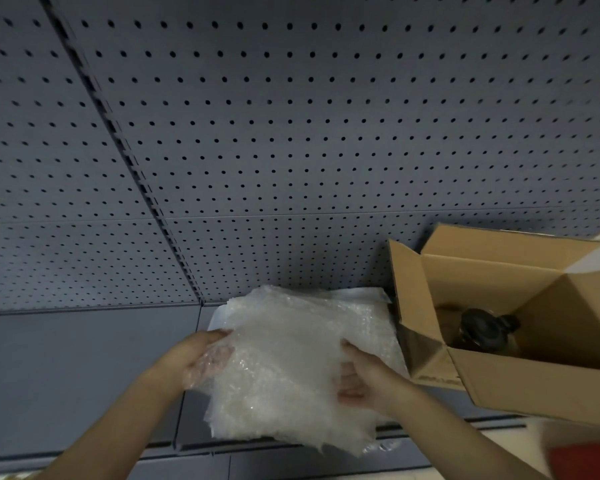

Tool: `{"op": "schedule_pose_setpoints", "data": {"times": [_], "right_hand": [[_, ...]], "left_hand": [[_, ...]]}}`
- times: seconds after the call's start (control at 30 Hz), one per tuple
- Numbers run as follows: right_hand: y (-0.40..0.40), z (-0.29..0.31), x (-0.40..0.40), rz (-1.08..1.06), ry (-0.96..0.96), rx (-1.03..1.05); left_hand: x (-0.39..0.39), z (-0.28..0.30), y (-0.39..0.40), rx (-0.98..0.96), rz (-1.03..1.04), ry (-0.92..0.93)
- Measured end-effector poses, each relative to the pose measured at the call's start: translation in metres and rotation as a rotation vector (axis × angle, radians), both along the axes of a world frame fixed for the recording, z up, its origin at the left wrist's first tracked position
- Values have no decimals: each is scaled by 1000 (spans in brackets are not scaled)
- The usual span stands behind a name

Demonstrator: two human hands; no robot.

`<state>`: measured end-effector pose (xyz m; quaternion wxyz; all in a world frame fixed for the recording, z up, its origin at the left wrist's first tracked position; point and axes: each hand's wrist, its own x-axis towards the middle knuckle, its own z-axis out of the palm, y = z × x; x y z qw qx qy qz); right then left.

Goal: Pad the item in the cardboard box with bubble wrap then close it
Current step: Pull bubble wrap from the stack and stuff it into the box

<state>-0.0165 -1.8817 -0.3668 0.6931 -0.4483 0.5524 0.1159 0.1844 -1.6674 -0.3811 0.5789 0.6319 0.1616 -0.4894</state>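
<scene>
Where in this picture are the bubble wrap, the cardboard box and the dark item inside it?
bubble wrap [291,358]: head view, middle of the sheet held up.
cardboard box [534,379]: head view, its near outer wall.
dark item [482,329]: head view, its black top, low inside the box.

A grey pegboard wall [291,116] rises behind a grey shelf [66,358], with something red [586,459] at lower right

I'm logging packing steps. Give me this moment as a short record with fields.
left hand: grips left edge of bubble wrap
right hand: grips right edge of the wrap
wrap: stack of sheets, left of box, not yet in it
box: open, flaps up
item: dark, on box floor, uncovered
backdrop: grey pegboard
</scene>
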Motion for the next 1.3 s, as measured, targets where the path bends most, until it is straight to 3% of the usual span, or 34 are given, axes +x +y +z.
{"op": "schedule_pose_setpoints", "data": {"times": [0.07, 0.13, 0.33, 0.4, 0.53, 0.63, 0.8, 0.9, 0.97, 1.07, 1.17, 1.3], "right_hand": [[3, -1, 4, -96, -99, 163], [4, -2, 11, -164, -189, 202], [-3, 13, 25, -99, -254, -136], [-6, 25, 27, -129, -325, -182], [-5, 50, 30, -350, -526, -96], [2, 64, 27, -443, -633, -15], [22, 68, 20, -459, -694, -63], [27, 68, 12, -486, -692, -186], [28, 73, 7, -477, -707, -262], [30, 81, 1, -510, -750, -262], [32, 83, -2, -537, -785, -211], [38, 89, -4, -541, -828, -146]], "left_hand": [[0, 1, 2, -13, -35, 17], [-2, 6, 6, -64, -96, 55], [-4, 24, 14, -138, -156, -25], [-7, 36, 14, -246, -73, -39], [-18, 41, 15, -639, 141, 26], [-35, 34, 6, -919, 151, 173], [-70, 33, -16, -581, 332, 62], [-95, 27, -28, -98, 551, -79], [-112, 38, -32, 61, 625, -194], [-129, 56, -35, -113, 526, -360], [-132, 77, -50, -329, 241, -168], [-121, 90, -69, -428, 54, -1]]}}
